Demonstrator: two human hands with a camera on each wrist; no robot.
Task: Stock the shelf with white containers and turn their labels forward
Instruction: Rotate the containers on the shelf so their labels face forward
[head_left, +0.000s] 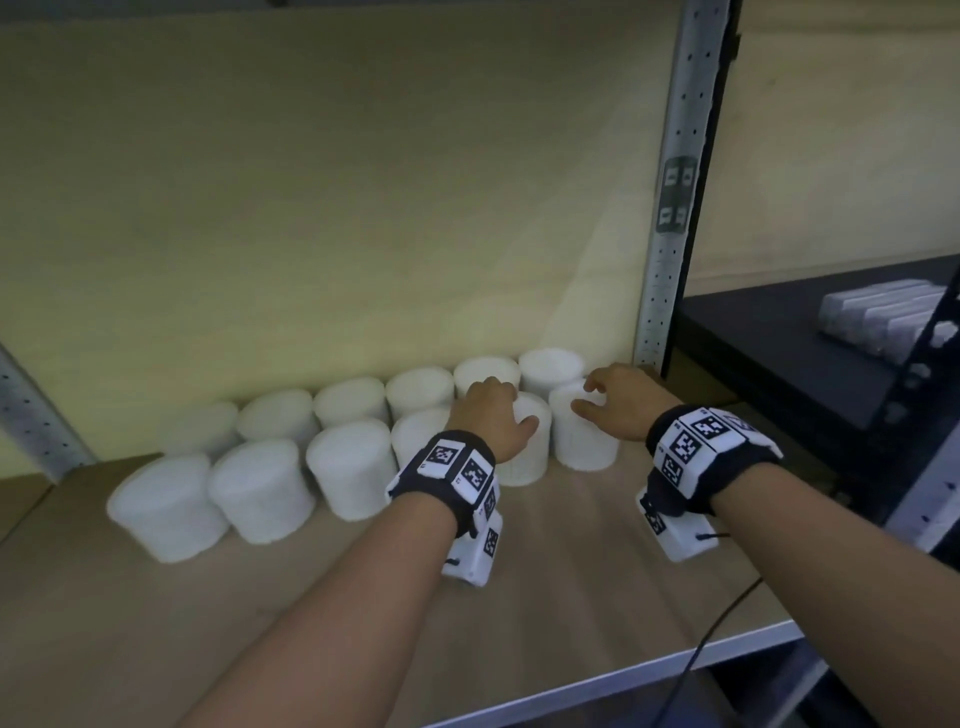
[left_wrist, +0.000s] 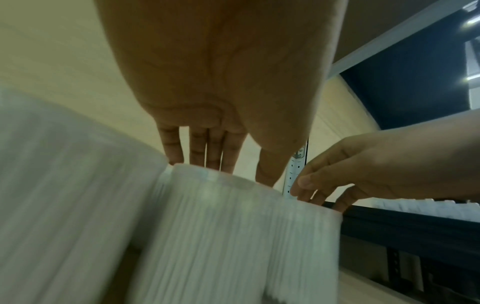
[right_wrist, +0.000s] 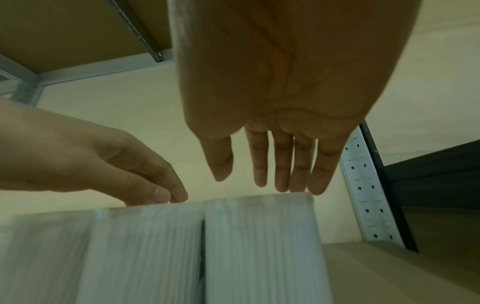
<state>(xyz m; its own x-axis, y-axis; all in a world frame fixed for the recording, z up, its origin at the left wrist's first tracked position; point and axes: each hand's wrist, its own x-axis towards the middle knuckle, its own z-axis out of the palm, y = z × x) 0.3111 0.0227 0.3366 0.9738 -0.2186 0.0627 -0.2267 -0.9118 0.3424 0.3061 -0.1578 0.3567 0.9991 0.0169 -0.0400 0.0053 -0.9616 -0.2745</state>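
Observation:
White ribbed containers stand in two rows on the wooden shelf. My left hand lies over the top of the second front container from the right, fingers loosely bent, tips at its top rim. In the left wrist view this hand reaches over that container. My right hand hovers with straight fingers just above the rightmost front container. The right wrist view has those fingers above its rim. The blur hides any labels.
A grey perforated post stands right behind the containers. Beyond it a black shelf unit carries wrapped white packs. A black cable runs over the shelf's front edge. Bare board lies in front of the rows.

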